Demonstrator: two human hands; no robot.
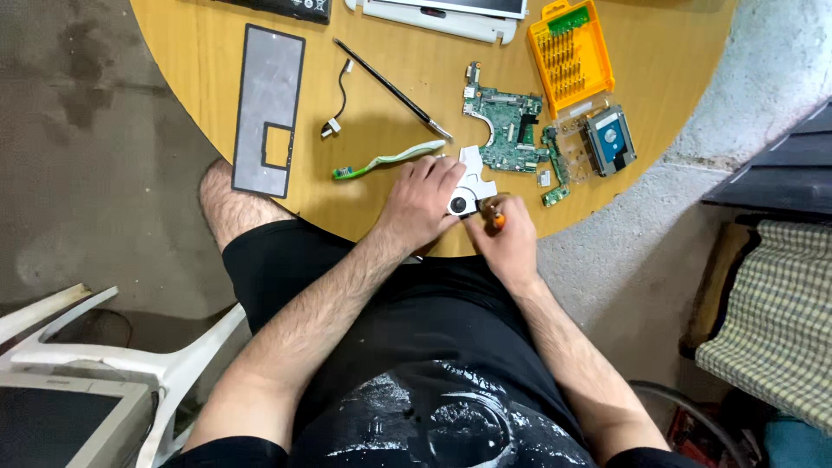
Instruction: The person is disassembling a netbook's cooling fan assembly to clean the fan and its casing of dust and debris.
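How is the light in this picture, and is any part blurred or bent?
Head view: soft, even light; faint shadows under the hands, left hand, right hand; mild glare on the round wooden table; wide lens bends the edges; circuit board looks sharp.

Even, soft daylight, sharp focus (edges bend slightly), faint shadows, no glare.

We see an open orange plastic bit case [572,56] at the far right of the round table, rectangular, with rows of metal bits inside. Just near it lies a hard drive with a blue and white label [609,139]. At the near left corner stands a pale grey monitor with a dark screen [48,425].
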